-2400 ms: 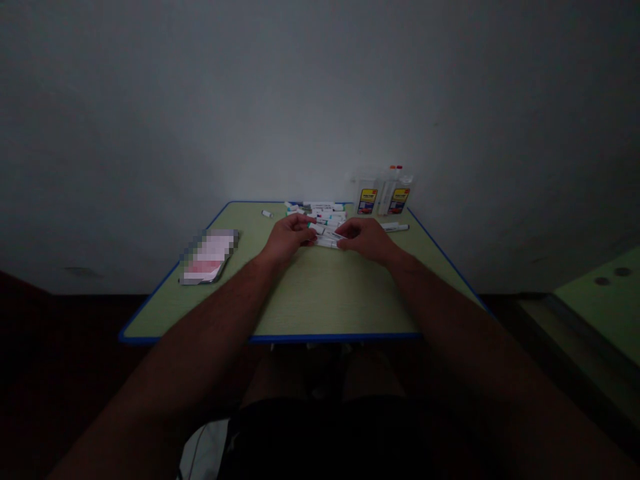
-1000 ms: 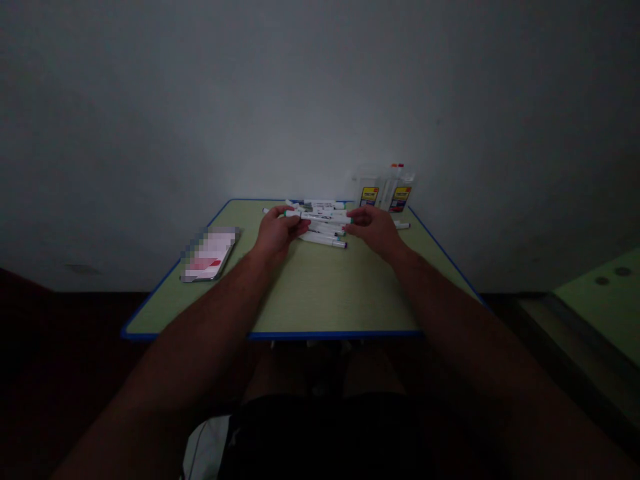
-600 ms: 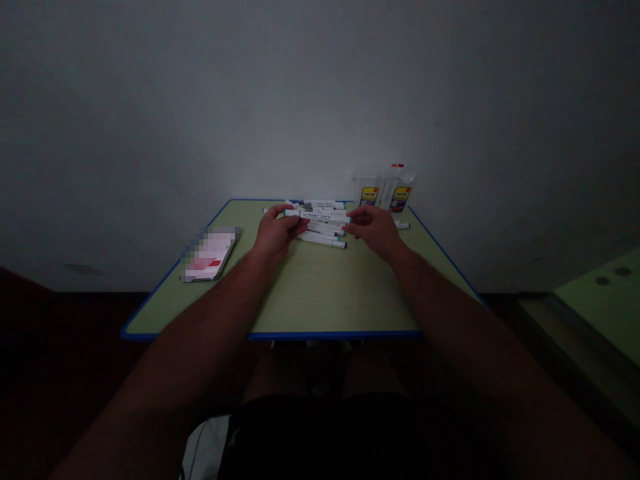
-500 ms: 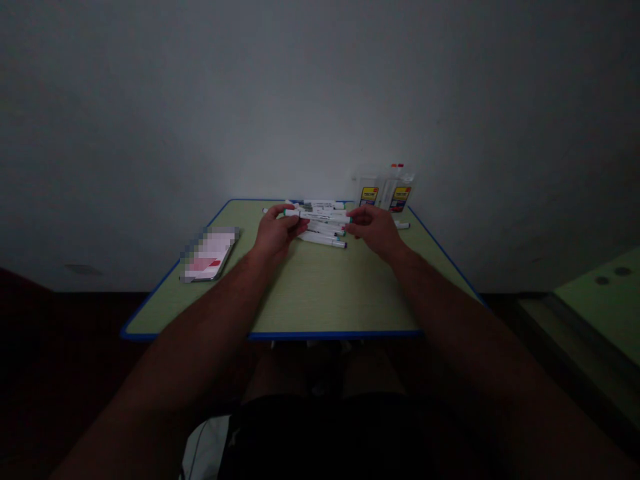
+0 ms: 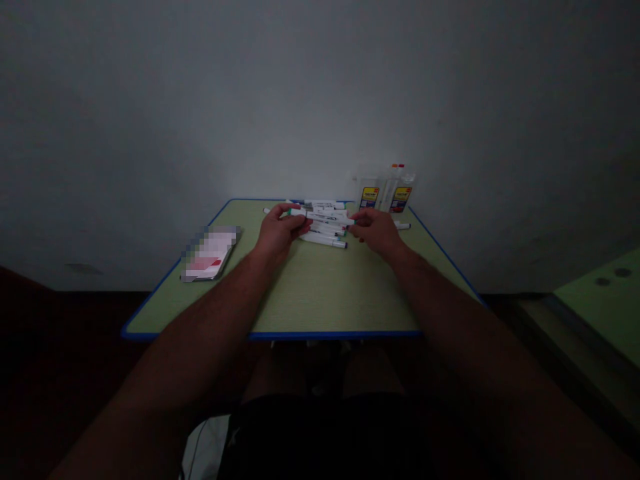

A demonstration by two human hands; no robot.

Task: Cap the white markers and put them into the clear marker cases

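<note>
A white marker pen (image 5: 325,217) with green at its ends is held level between my two hands, above a pile of white markers (image 5: 324,239). My left hand (image 5: 281,229) pinches its left part between thumb and fingers. At the other end, the fingertips of my right hand (image 5: 374,228) are closed on the marker's tip. The loose markers lie on the table beneath and behind it, several of them partly hidden by my hands. One marker (image 5: 402,226) with a dark end pokes out to the right of my right hand.
The pale green table (image 5: 320,293) has a blue edge and stands against a grey wall. Clear plastic cases (image 5: 370,193) with yellow labels stand at the back right, with two orange-red-tipped markers (image 5: 397,173) upright there. A partly blurred phone-like slab (image 5: 213,257) lies on the left.
The held marker has shifted slightly to the right and its right end tips a little lower. Both hands keep hold of it; the things on the table stay put.
</note>
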